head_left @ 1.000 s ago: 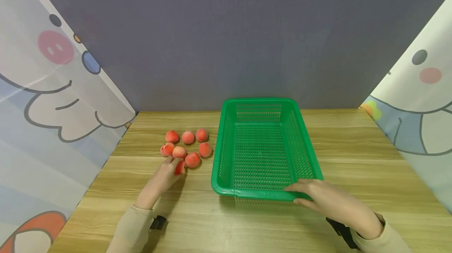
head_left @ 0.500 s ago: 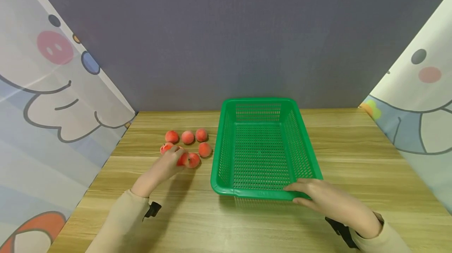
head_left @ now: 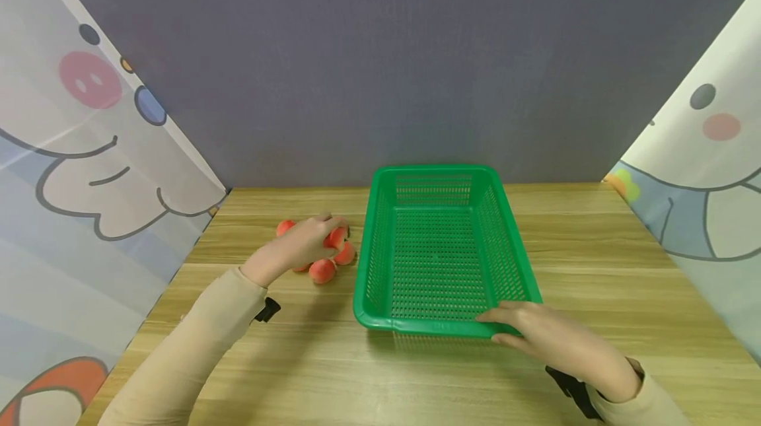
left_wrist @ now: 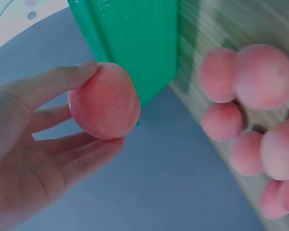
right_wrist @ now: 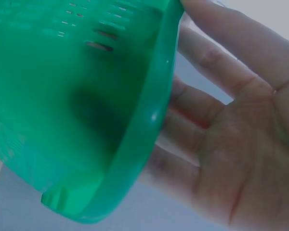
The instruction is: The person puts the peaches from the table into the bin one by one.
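Note:
In the head view my left hand (head_left: 300, 244) is over the loose peaches (head_left: 322, 271) on the table, left of the basket. It pinches one red peach (left_wrist: 105, 103) between thumb and fingers, raised off the table in the left wrist view. The hand and wrist hide part of the group below. My right hand (head_left: 535, 328) grips the near right corner of a green plastic basket (head_left: 436, 254), with its fingers over the rim (right_wrist: 147, 110) and its thumb on the near outer side. The basket's perforated floor shows bare.
The wooden table (head_left: 600, 261) extends to both sides and in front of the basket. A grey panel (head_left: 380, 69) rises behind it. Cartoon-printed sheets (head_left: 89, 168) flank the table. A black strap piece (head_left: 269, 309) hangs at my left wrist.
My left hand has lifted the peach from the near edge of the group and carried it away from me and to the right. The right hand and basket stay put.

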Action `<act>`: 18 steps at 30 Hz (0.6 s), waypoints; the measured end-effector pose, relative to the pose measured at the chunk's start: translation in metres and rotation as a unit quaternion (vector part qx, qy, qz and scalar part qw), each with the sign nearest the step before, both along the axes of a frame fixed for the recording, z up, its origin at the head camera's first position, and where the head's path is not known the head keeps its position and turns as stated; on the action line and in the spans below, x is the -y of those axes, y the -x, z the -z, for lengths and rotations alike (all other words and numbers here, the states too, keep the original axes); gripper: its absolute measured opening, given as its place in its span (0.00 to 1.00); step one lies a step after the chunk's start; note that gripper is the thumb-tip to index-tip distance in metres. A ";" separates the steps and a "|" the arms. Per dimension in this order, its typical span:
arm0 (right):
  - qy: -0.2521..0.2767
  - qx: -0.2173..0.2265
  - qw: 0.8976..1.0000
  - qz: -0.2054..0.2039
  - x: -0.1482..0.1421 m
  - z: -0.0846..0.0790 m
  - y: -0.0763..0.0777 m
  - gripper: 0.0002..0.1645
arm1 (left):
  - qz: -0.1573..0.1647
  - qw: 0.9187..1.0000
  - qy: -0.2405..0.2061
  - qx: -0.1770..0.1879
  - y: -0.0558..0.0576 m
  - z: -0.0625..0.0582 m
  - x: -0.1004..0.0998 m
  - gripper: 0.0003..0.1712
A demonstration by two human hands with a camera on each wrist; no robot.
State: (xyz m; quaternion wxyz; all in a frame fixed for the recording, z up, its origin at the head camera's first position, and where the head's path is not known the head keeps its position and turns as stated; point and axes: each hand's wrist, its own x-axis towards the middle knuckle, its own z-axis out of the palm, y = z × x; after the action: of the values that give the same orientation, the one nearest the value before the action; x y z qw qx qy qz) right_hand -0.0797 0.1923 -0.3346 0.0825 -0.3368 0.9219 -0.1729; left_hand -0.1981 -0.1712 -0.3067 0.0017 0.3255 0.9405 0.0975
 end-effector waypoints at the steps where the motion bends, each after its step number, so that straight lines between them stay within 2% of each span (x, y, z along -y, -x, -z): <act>1: 0.000 0.000 1.000 0.000 0.000 0.000 0.000 0.18 | 0.009 1.000 -0.001 -0.001 0.003 -0.002 -0.003 0.18; 4: 0.000 0.001 1.000 0.001 0.001 0.000 0.000 0.18 | 0.022 1.000 -0.005 0.011 0.009 -0.009 -0.012 0.14; 6: 0.001 0.000 1.000 -0.002 0.001 0.001 0.000 0.18 | 0.022 0.999 -0.011 0.033 0.013 -0.015 -0.018 0.10; 9: 0.003 0.000 1.000 -0.004 0.001 0.001 0.000 0.18 | 0.008 0.996 -0.031 0.084 0.018 -0.023 -0.029 0.05; 10: 0.004 0.000 1.000 -0.005 0.001 0.001 0.000 0.18 | 0.010 0.996 -0.028 0.084 0.021 -0.025 -0.034 0.04; 12: 0.006 0.001 1.000 -0.006 0.001 0.002 0.000 0.18 | 0.017 0.997 -0.013 0.077 0.027 -0.029 -0.043 0.02; 13: 0.007 0.002 1.000 -0.005 0.001 0.002 0.001 0.18 | 0.023 0.998 -0.001 0.065 0.030 -0.030 -0.049 0.05; 16: 0.008 0.001 1.000 -0.004 0.000 0.002 0.001 0.18 | 0.058 0.997 0.041 0.001 0.042 -0.033 -0.066 0.13; 18: 0.008 0.000 1.000 -0.004 0.000 0.002 0.001 0.18 | 0.066 0.997 0.049 -0.001 0.048 -0.035 -0.077 0.14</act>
State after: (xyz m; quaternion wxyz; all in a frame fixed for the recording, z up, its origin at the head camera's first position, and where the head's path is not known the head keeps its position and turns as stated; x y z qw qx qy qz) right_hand -0.0808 0.1927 -0.3365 0.0801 -0.3407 0.9193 -0.1801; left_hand -0.2459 -0.0943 -0.2722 0.0227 0.3866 0.9206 0.0509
